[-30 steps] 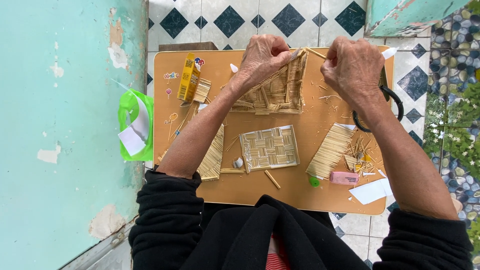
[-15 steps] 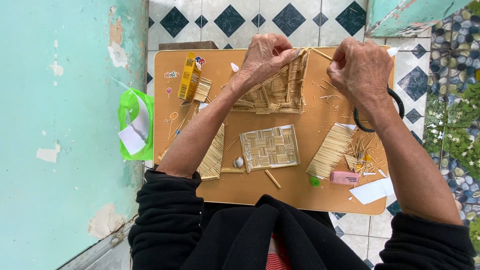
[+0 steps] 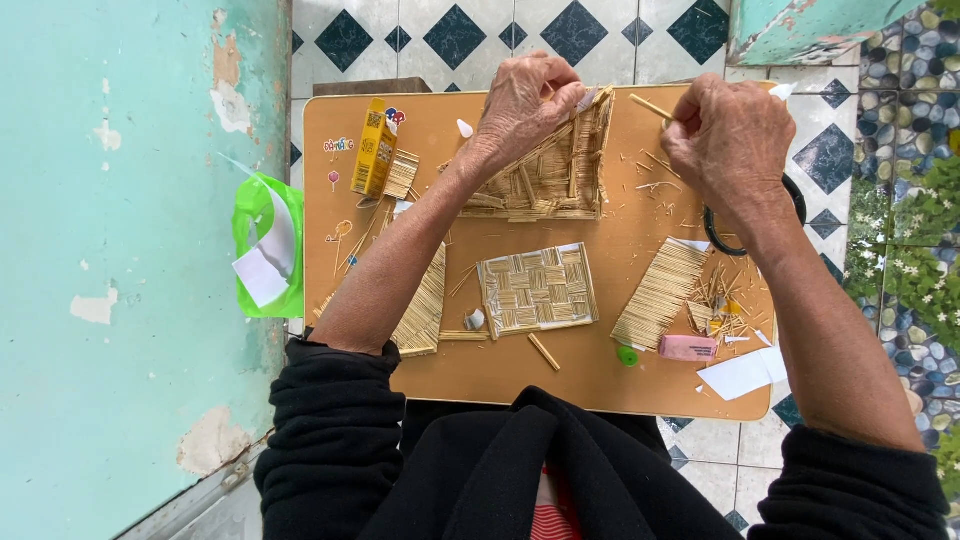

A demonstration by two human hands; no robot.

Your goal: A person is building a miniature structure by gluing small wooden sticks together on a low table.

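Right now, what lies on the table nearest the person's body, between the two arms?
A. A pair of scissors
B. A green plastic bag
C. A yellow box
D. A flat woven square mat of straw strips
D: the woven square mat lies flat mid-table between the arms, while the yellow box stands at the far left edge and the green bag hangs off the table's side.

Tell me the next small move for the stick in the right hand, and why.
Probably bring the thin stick leftward to the stick-built model. The right hand pinches it clear of the model, while the left hand steadies the model's top edge, as if bracing it to receive a piece.
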